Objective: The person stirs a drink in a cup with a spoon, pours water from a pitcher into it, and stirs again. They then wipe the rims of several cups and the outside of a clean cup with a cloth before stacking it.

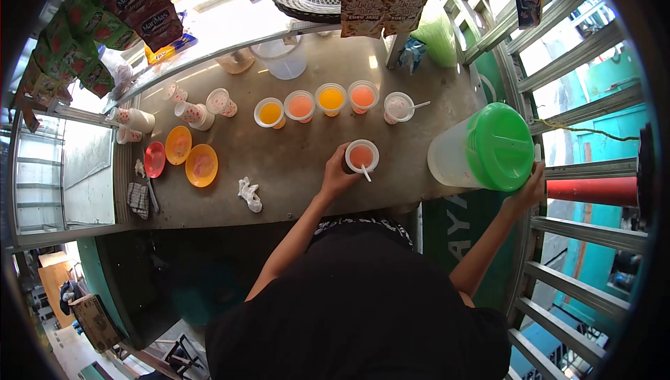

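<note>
My left hand (338, 176) is wrapped round a cup of pink drink (361, 154) with a white spoon standing in it, near the counter's front edge. My right hand (528, 188) is at the far side of a large clear container with a green lid (499, 146); its fingers are partly hidden, and a small white piece shows beside them. Behind the held cup is a row of cups: an orange drink (269, 113), a pink drink (301, 106), another orange drink (331, 99) and another pink drink (362, 96). To their right stands a pale cup with a spoon (398, 108).
Orange plates (202, 166), a red dish (155, 160), stacked cups (195, 115) and a crumpled white tissue (249, 194) lie on the left of the metal counter (300, 191). A clear tub (280, 57) stands behind. Sachets (384, 0) hang above; metal bars (586, 233) line the right.
</note>
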